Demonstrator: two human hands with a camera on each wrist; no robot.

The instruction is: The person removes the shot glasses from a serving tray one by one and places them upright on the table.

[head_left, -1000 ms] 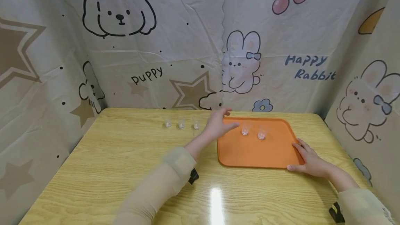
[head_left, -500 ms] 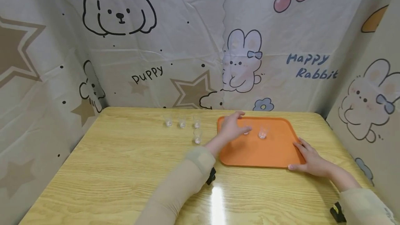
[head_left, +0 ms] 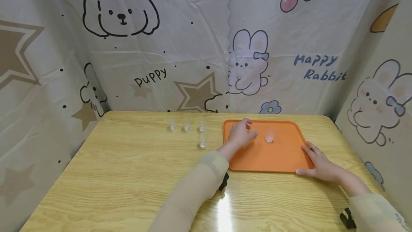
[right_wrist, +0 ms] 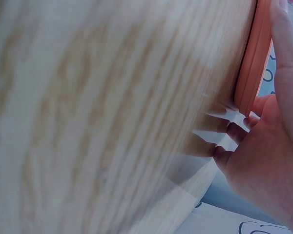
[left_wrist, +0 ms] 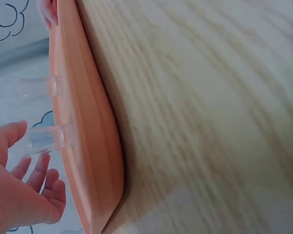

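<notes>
A small clear shot glass (left_wrist: 45,138) stands on the orange tray (head_left: 273,158). My left hand (head_left: 239,134) reaches over the tray from the left, its thumb and fingers spread on either side of that glass. In the left wrist view a gap shows between thumb and glass; whether a fingertip touches it is unclear. A second shot glass (head_left: 269,139) stands just to the right on the tray. At the tray's right front corner, my right hand (head_left: 323,169) holds the rim, thumb at the front edge and fingers along the right side.
Left of the tray on the wooden table (head_left: 128,174), several more shot glasses stand: a back row including a glass (head_left: 186,127), and a single glass (head_left: 202,143) in front of that row's right end. Printed cloth (head_left: 193,46) walls the table's back and sides.
My left hand has moved right, from the tray's left edge to the nearer glass on it, and its fingers have drawn in around that glass. The right hand stays at the tray's corner.
</notes>
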